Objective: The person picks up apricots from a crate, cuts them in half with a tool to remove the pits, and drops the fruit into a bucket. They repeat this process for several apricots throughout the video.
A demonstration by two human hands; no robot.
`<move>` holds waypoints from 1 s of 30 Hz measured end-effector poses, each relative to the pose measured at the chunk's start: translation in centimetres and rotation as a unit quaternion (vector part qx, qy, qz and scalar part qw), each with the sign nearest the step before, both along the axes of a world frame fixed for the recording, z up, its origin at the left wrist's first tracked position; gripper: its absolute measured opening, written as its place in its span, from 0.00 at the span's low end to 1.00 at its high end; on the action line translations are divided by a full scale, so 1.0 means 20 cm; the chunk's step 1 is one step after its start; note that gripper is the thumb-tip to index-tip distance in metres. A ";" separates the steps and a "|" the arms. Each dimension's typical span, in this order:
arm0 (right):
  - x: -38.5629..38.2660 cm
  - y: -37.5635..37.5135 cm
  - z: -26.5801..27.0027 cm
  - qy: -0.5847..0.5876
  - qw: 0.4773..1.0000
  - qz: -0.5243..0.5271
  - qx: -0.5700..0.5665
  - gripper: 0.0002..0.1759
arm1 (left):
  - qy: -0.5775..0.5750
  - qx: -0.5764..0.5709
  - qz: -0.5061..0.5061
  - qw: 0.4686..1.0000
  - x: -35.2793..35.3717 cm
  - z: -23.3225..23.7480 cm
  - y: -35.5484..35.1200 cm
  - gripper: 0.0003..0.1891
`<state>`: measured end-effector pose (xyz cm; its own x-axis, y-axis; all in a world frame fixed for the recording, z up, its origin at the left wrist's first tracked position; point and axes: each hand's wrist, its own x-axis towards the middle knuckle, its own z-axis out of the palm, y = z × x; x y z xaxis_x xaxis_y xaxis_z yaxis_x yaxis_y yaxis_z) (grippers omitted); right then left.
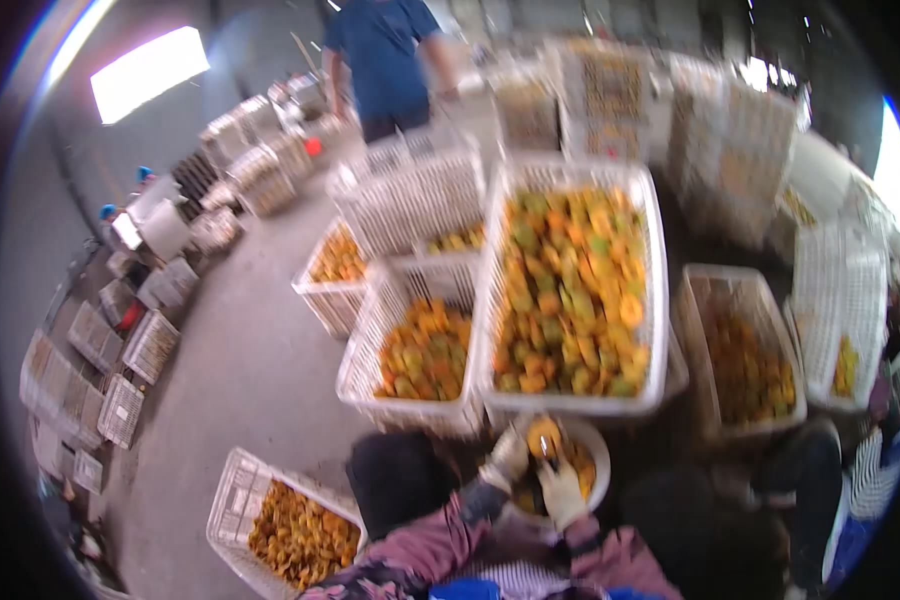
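My left hand (508, 455), in a pale glove, is closed beside a round orange fruit (544, 437) over a white bowl (602, 470). My right hand (562, 488), also gloved, is closed just below the same fruit, with a small dark object between the hands that is too blurred to name. Orange pieces lie in the bowl under my hands. Directly beyond the bowl stands a large white crate (658, 330) full of orange and greenish fruit (570, 300).
A crate of fruit (375, 370) stands left of the large one, another (790, 400) to the right. Bottom left is a crate of darker orange pieces (305, 535). A person in a blue shirt (380, 60) stands beyond. Stacked crates (605, 100) rise behind; someone sits at right.
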<state>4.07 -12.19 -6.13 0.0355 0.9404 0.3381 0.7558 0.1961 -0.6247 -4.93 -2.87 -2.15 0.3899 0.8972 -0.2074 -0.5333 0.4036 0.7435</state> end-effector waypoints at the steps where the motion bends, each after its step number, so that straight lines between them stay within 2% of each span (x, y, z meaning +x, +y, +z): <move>1: -0.01 0.00 0.01 -0.005 1.000 0.004 0.005 0.17 | 0.100 0.093 0.021 0.990 -0.01 -0.06 0.00 0.18; 2: -0.02 -0.01 0.06 0.024 1.000 0.010 -0.017 0.18 | -0.056 -0.027 -0.024 0.998 -0.02 -0.06 0.02 0.17; 3: -0.03 0.00 0.09 0.052 0.998 0.015 -0.030 0.19 | -0.021 0.024 -0.006 0.999 -0.02 -0.05 0.01 0.19; 4: -0.03 0.00 0.06 0.105 0.990 -0.008 -0.092 0.22 | -0.029 -0.026 -0.029 0.999 -0.03 0.04 -0.01 0.20; 5: -0.04 0.00 0.04 0.157 0.976 -0.032 -0.147 0.25 | -0.050 -0.072 -0.023 0.996 -0.04 0.02 0.00 0.20; 6: -0.05 0.00 0.09 0.201 0.969 -0.050 -0.134 0.29 | -0.042 -0.097 -0.030 0.994 -0.04 0.02 -0.01 0.20; 7: -0.05 -0.02 0.16 0.204 0.961 -0.073 -0.174 0.28 | -0.034 -0.119 -0.036 0.992 -0.04 0.04 -0.02 0.20; 8: -0.05 -0.02 0.17 0.213 0.961 -0.072 -0.160 0.29 | -0.011 -0.134 -0.022 0.991 -0.03 0.11 -0.05 0.19; 9: -0.05 -0.02 0.18 0.222 0.962 -0.070 -0.144 0.29 | -0.008 -0.137 -0.028 0.990 -0.03 0.09 -0.06 0.19; 11: -0.05 -0.02 0.23 0.232 0.953 -0.086 -0.174 0.25 | 0.035 -0.034 0.009 0.999 -0.02 0.04 -0.08 0.18; 12: -0.05 -0.02 0.24 0.240 0.945 -0.096 -0.203 0.22 | 0.088 0.021 0.070 0.993 0.01 0.02 -0.11 0.17; 15: -0.06 -0.03 0.18 0.297 0.925 -0.089 -0.218 0.20 | 0.035 0.018 0.018 0.999 -0.01 0.05 -0.11 0.18; 16: -0.07 -0.03 0.16 0.302 0.924 -0.091 -0.217 0.20 | 0.037 -0.075 -0.011 0.996 -0.04 -0.01 -0.06 0.15; 17: -0.08 -0.04 0.15 0.383 0.897 -0.063 -0.213 0.22 | 0.042 -0.075 -0.014 0.996 -0.03 0.01 -0.07 0.15; 18: -0.08 -0.05 0.15 0.460 0.862 -0.035 -0.207 0.23 | 0.054 -0.010 0.007 0.998 -0.02 0.02 -0.09 0.16; 19: -0.09 -0.05 0.15 0.465 0.860 -0.038 -0.206 0.23 | 0.065 0.054 0.027 0.996 -0.01 0.04 -0.10 0.17; 21: -0.11 -0.05 0.15 0.544 0.811 -0.016 -0.216 0.21 | 0.055 0.029 0.017 0.998 -0.01 0.07 -0.09 0.16; 23: -0.12 -0.05 0.05 0.551 0.801 -0.015 -0.232 0.21 | 0.043 0.004 0.010 0.999 -0.02 0.07 -0.07 0.16; 25: -0.15 -0.04 -0.06 0.468 0.859 -0.023 -0.204 0.20 | 0.081 -0.023 0.004 0.996 -0.03 0.05 -0.05 0.15; 26: -0.14 -0.04 -0.05 0.469 0.848 -0.008 -0.248 0.13 | 0.091 -0.031 -0.001 0.995 -0.03 0.07 -0.05 0.17; 27: -0.15 -0.04 -0.04 0.470 0.846 -0.007 -0.250 0.13 | 0.093 -0.032 0.000 0.995 -0.04 0.07 -0.04 0.17; 29: -0.16 -0.06 0.00 0.445 0.854 0.008 -0.271 0.13 | 0.209 0.082 -0.113 0.968 -0.06 0.06 -0.02 0.18; 30: -0.16 -0.07 0.02 0.410 0.888 -0.011 -0.210 0.14 | 0.267 0.173 -0.121 0.940 -0.06 0.11 -0.05 0.19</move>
<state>0.83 -13.55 -5.71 0.1281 0.9734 -0.1898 0.0148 -0.1932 -0.9810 -6.03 -3.91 0.14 0.5149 0.8452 -0.1430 0.0291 0.1494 0.9883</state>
